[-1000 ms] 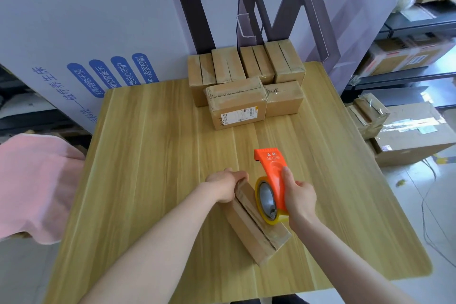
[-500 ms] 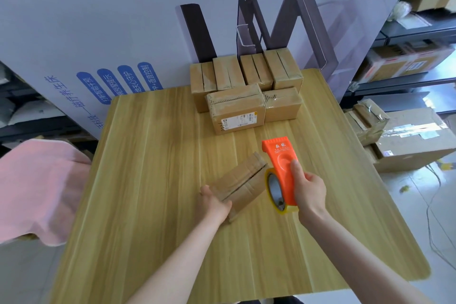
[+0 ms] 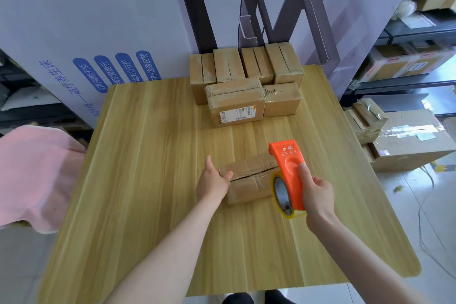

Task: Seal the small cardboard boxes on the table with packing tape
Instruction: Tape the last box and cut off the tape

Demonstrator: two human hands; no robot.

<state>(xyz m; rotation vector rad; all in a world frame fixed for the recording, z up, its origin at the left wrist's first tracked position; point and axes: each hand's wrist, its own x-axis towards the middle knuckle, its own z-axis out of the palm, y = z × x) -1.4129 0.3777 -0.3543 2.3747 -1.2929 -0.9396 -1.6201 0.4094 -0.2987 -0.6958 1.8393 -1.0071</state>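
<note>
Left hand on the box, right hand on the dispenser — both mid-table.

Far left I see a pink cloth (image 3: 32, 175) hanging beside the edge of the table (image 3: 148, 180). Next, the left hand (image 3: 213, 181) grips the left end of the box (image 3: 249, 177), thumb hooked over its top edge. The box lies flat near the table's middle, its top seam a dark line running left to right. Behind it, at the back edge, a stack (image 3: 246, 81) of boxes sits against a white board (image 3: 98, 7). At the box's right end is the orange dispenser (image 3: 288, 168), toothed edge pointing away from me, the tape (image 3: 281, 195) at its near end — touching the box or just beside it, I cannot tell. The right hand (image 3: 317, 192) wraps the dispenser, thumb on its face. Cartons (image 3: 407, 138) lie on the floor, far right.
</note>
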